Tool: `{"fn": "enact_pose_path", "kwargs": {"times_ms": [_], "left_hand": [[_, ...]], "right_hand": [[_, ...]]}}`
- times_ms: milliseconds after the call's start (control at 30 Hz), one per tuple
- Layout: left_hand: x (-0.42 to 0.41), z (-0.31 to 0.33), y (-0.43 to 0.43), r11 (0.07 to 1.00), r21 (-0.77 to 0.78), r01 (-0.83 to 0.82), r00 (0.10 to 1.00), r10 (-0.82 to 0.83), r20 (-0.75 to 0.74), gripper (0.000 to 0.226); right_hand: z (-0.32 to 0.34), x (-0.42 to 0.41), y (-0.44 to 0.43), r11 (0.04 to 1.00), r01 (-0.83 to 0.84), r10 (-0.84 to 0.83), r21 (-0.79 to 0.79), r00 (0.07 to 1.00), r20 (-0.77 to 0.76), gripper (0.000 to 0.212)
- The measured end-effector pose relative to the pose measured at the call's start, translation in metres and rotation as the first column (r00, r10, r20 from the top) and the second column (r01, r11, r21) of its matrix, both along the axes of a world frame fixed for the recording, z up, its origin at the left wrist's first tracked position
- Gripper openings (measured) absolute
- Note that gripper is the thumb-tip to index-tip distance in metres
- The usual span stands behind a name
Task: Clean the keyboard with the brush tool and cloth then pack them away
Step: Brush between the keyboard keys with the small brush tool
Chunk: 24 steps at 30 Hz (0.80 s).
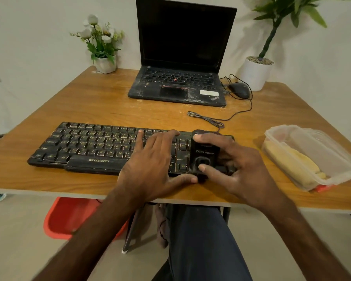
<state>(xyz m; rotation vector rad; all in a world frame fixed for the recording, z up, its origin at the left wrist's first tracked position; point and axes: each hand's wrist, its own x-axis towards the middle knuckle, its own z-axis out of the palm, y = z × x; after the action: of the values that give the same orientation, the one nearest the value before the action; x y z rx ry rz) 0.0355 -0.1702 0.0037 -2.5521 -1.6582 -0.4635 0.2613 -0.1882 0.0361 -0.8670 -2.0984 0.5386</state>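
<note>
A dusty black keyboard (85, 145) lies across the front of the wooden table (93, 102). My left hand (152, 165) rests flat on its right-middle keys, fingers spread, thumb at the front edge. My right hand (237, 163) grips a black brush tool (204, 155) standing over the keyboard's number pad, index finger on its top and thumb on its front. A yellow cloth (292, 161) lies inside a clear plastic container (336, 159) at the right.
A dusty open laptop (180, 82) stands at the back, with a black mouse (239, 89) and its cable to its right. A white flower pot (104, 63) and a potted plant (255, 74) sit at the back corners. A red stool (69, 218) is under the table.
</note>
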Motion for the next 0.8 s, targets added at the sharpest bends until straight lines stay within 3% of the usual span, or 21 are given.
{"fn": "enact_pose_path", "kwargs": {"times_ms": [100,200,267,367,433,533,600,733,800], "left_hand": [[0.000,0.000,0.000,1.000,0.003,-0.008,1.000,0.008,0.000,0.109],[-0.001,0.000,0.000,1.000,-0.001,-0.004,1.000,0.004,0.006,0.109],[-0.001,-0.001,0.000,1.000,-0.012,-0.002,1.000,0.002,-0.010,0.112],[-0.001,-0.001,0.002,1.000,-0.007,-0.005,1.000,0.005,0.003,0.113],[-0.001,-0.001,0.003,1.000,-0.010,-0.012,1.000,0.012,-0.003,0.114],[0.000,-0.001,0.001,1.000,-0.010,-0.007,1.000,0.007,-0.007,0.113],[0.000,-0.001,0.001,1.000,-0.010,-0.005,1.000,0.005,-0.003,0.113],[-0.001,0.000,0.001,1.000,-0.013,-0.018,1.000,0.018,-0.017,0.115],[-0.001,0.000,0.000,1.000,-0.010,-0.016,1.000,0.015,-0.011,0.115]], "right_hand": [[0.000,0.006,0.008,0.995,0.085,-0.084,0.048,0.996,-0.016,0.062],[-0.004,0.005,-0.001,1.000,-0.008,0.009,0.022,0.996,-0.086,0.062],[-0.008,0.002,-0.010,0.996,-0.066,0.068,0.064,0.997,-0.030,0.060],[-0.006,0.006,0.000,0.986,0.075,-0.082,0.149,0.996,0.041,0.060],[-0.002,0.010,0.007,0.981,0.144,-0.145,0.134,0.989,0.001,0.061],[-0.004,0.008,0.000,0.999,0.005,0.000,0.052,0.997,-0.083,0.060],[-0.007,0.005,-0.006,0.997,-0.050,0.052,0.061,0.998,-0.039,0.060],[-0.003,0.012,0.008,0.990,0.127,-0.123,0.064,0.990,-0.064,0.060],[-0.003,0.011,0.008,0.995,0.096,-0.096,-0.011,0.985,-0.145,0.060]]}}
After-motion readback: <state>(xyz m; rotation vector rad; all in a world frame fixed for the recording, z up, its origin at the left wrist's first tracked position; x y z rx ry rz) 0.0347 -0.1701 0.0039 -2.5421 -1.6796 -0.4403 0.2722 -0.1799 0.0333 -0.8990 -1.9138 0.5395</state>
